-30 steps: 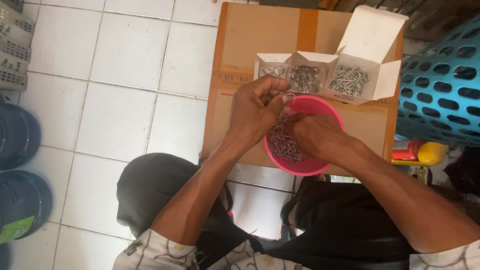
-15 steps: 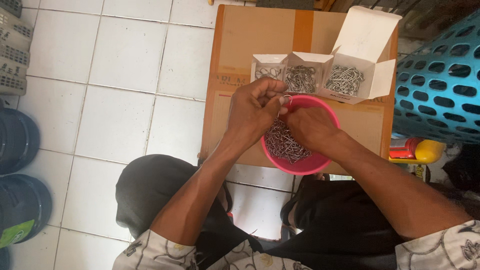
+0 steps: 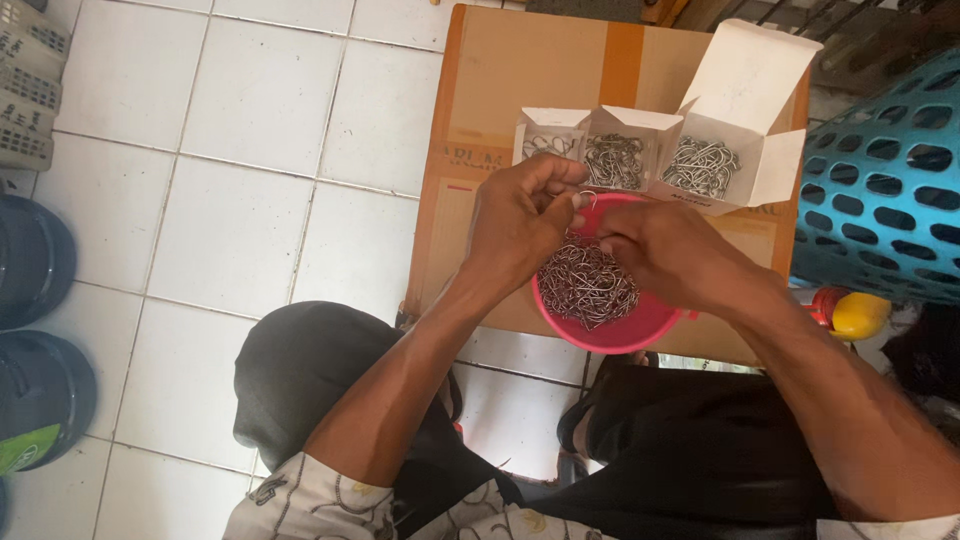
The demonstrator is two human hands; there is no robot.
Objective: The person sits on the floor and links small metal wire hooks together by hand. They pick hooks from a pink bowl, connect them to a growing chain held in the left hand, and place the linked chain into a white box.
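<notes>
Left hand (image 3: 520, 225) and right hand (image 3: 665, 250) pinch metal hook (image 3: 583, 203) (fingers closed) above pink bowl (image 3: 610, 335).

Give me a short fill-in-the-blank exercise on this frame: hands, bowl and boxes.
1. Both hands, left hand and right hand, meet above a bowl coloured ____.
2. The bowl holds a heap of metal ____.
3. The small white boxes stand on a ____ carton.

Missing: pink; hooks; cardboard

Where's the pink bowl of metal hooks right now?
In the head view, the pink bowl sits on the cardboard box, right of centre, beneath both hands and just in front of the small white boxes.
</notes>
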